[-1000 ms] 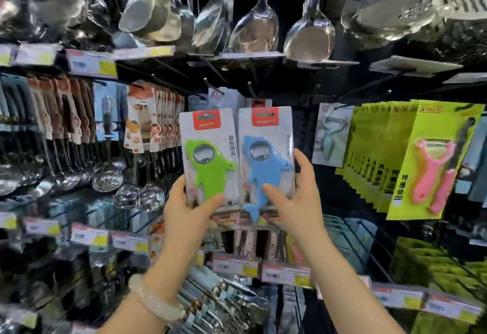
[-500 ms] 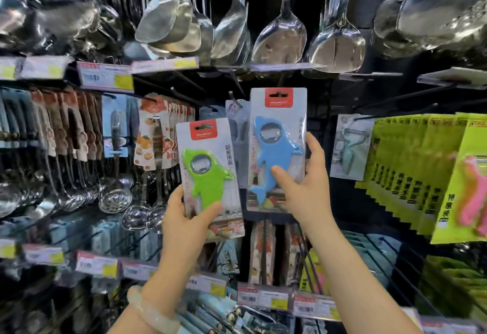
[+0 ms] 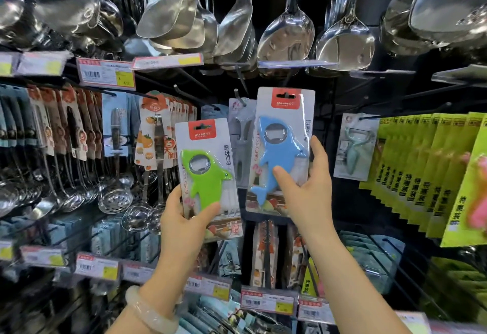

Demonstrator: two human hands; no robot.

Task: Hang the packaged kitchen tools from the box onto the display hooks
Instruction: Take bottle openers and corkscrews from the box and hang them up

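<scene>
My left hand (image 3: 184,220) grips the lower part of a carded green dolphin bottle opener (image 3: 204,173), held upright in front of the display. My right hand (image 3: 305,188) holds a carded blue dolphin bottle opener (image 3: 282,149) higher and to the right, thumb on the dolphin's body. The blue pack's red header sits just right of a display hook (image 3: 238,97) that carries a grey packaged tool (image 3: 241,146). The pack's hang hole is beside the hook tip, not over it. The box is out of view.
Steel ladles and spatulas (image 3: 287,33) hang in a row overhead. Packaged tongs (image 3: 158,133) hang at left, yellow-green peeler packs (image 3: 427,173) at right, a single teal peeler pack (image 3: 354,146) between. Price tags (image 3: 105,75) line the rails. More packaged goods fill the lower hooks.
My right hand has raised the blue opener pack up toward the hook. My left hand with the green pack has stayed lower. The view has tilted up.
</scene>
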